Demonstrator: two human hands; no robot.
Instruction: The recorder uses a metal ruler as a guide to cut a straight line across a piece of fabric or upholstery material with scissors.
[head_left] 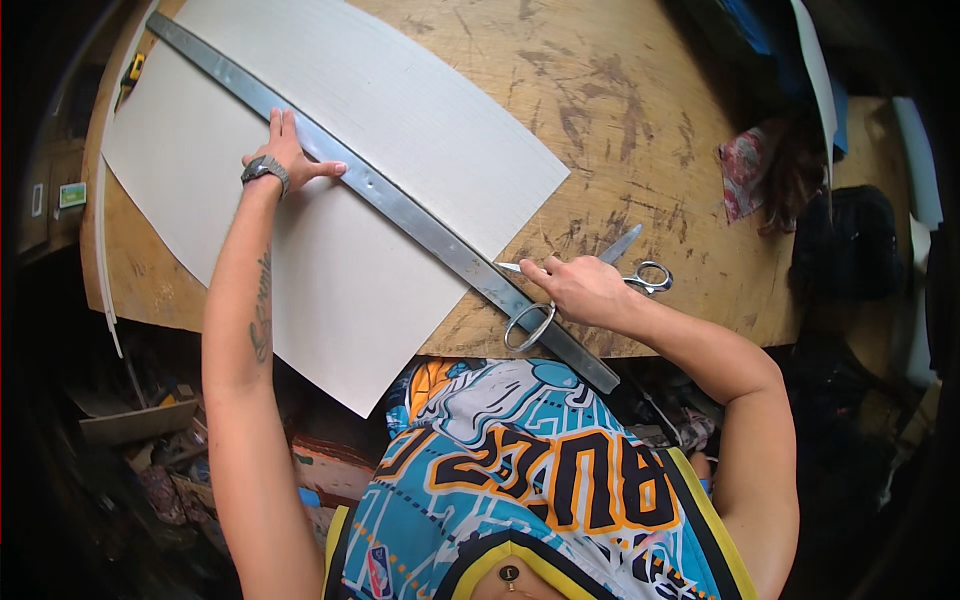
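Observation:
A long metal straightedge (410, 216) lies diagonally across a large white sheet (340, 290), its near end jutting past the table edge. My left hand (288, 152) presses on the straightedge with thumb and fingers spread, holding nothing. Closed around the middle of a spread-open pair of scissors (650, 278) is my right hand (580, 289). One blade points left to the straightedge beside the sheet's edge, while the other blade points up and away. One finger ring lies over the straightedge and the other sits right of my hand. The scissors' pivot is hidden under my fingers.
The wooden table (600, 120) is scuffed with dark marks. A yellow and black tool, perhaps a tape measure (134, 69), lies at the far left. A red patterned cloth (744, 172) hangs at the right, near a black bag (848, 243). Clutter fills the space below the table's left edge.

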